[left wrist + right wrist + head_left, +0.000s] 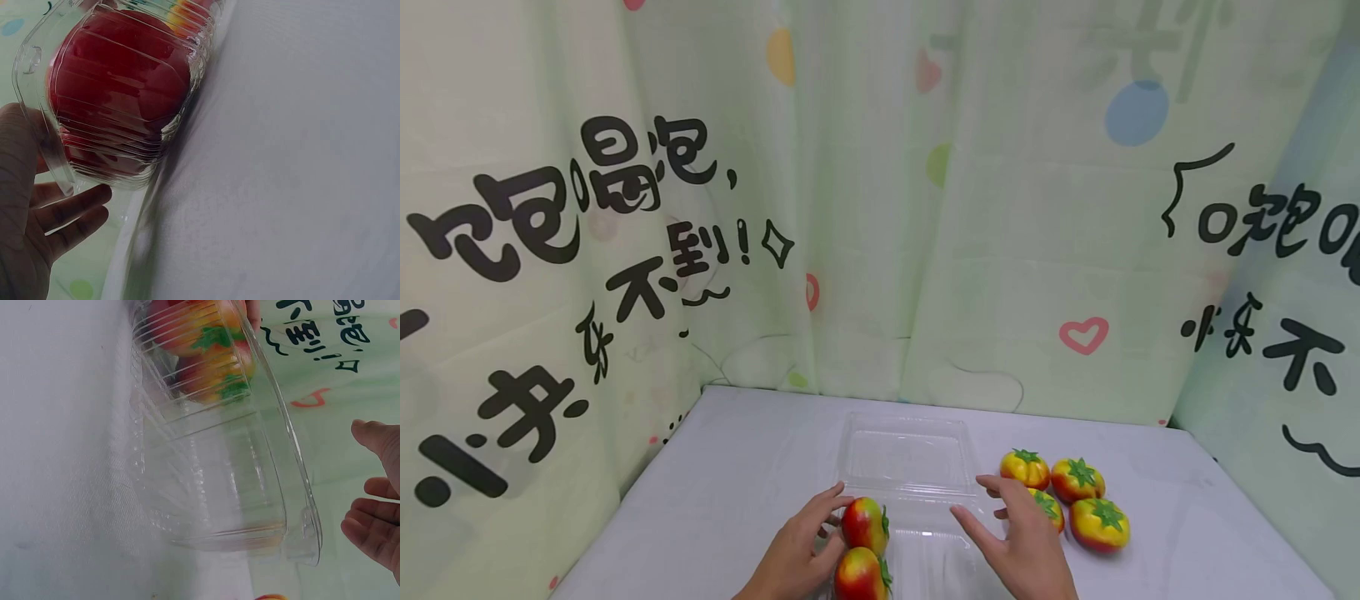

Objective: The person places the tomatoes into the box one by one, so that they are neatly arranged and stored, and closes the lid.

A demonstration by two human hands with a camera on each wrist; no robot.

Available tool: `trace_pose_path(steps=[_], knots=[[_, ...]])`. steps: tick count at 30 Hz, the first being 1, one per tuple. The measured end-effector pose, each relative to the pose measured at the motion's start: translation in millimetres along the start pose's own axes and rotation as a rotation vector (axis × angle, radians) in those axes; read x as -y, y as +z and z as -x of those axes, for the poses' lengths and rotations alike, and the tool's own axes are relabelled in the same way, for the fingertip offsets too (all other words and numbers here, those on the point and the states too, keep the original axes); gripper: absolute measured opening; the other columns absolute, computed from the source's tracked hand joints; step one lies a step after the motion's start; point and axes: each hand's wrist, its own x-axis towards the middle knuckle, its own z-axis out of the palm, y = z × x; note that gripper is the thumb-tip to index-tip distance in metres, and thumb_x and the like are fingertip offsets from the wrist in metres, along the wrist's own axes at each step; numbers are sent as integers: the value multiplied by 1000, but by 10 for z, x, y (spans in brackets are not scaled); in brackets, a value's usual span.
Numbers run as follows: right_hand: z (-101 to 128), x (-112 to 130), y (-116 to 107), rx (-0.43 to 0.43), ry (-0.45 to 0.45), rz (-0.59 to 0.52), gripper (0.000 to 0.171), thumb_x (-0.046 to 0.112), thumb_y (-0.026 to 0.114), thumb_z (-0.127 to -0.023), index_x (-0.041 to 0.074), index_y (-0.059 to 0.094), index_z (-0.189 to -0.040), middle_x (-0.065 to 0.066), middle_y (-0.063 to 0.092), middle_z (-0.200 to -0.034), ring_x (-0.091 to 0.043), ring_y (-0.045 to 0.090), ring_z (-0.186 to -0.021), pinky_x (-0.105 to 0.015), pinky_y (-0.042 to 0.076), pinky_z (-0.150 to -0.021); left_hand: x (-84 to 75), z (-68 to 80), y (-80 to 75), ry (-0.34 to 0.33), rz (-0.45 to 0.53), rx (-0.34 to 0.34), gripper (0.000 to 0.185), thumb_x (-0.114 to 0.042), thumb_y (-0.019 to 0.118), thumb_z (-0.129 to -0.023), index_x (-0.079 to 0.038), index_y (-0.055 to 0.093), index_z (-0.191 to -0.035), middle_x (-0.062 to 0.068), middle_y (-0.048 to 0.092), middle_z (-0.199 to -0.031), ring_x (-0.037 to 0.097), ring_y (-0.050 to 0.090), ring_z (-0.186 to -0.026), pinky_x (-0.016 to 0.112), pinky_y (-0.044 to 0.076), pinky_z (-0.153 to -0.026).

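Observation:
A clear plastic clamshell box (904, 450) lies open on the white table, its lid flat toward the back. Two red-yellow tomatoes (863, 523) sit in the left part of its tray, and the near one (119, 81) shows red through the ribbed wall. My left hand (822, 529) rests against the tray's left side beside these tomatoes, fingers fairly straight (69, 212). My right hand (1000, 521) is spread open over the tray's right part and holds nothing; the right wrist view shows its fingers (375, 487) apart from the tray's rim (309, 537).
Several loose tomatoes (1077, 479) lie on the table (737, 467) just right of the box, one (1051, 507) partly hidden behind my right hand. Printed curtains (625, 250) close in the table on the left, back and right.

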Motion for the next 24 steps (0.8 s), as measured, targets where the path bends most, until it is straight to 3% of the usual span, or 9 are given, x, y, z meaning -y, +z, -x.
trace_pose_path(steps=[10, 15, 24], knots=[[-31, -126, -85, -38, 14, 38, 62, 55, 70, -78, 12, 60, -120, -5, 64, -114, -19, 54, -83, -36, 54, -78, 14, 3, 1, 43, -2, -16, 40, -14, 54, -92, -18, 55, -131, 9, 46, -145, 7, 59, -96, 23, 54, -78], [-43, -184, -123, -36, 36, 13, 57, 50, 72, -79, 12, 59, -120, -6, 62, -115, -21, 58, -88, -39, 55, -82, 9, 7, 4, 45, -6, -21, 40, -13, 53, -92, -17, 56, -131, 10, 46, -144, 7, 60, -95, 22, 54, -76], [-98, -310, -159, -41, 24, 31, 71, 63, 65, -77, 8, 58, -121, -10, 61, -116, -24, 61, -93, -40, 56, -80, 2, 5, -5, 13, 11, -6, 40, -16, 54, -92, -19, 55, -132, 8, 45, -145, 9, 59, -96, 21, 54, -74]])
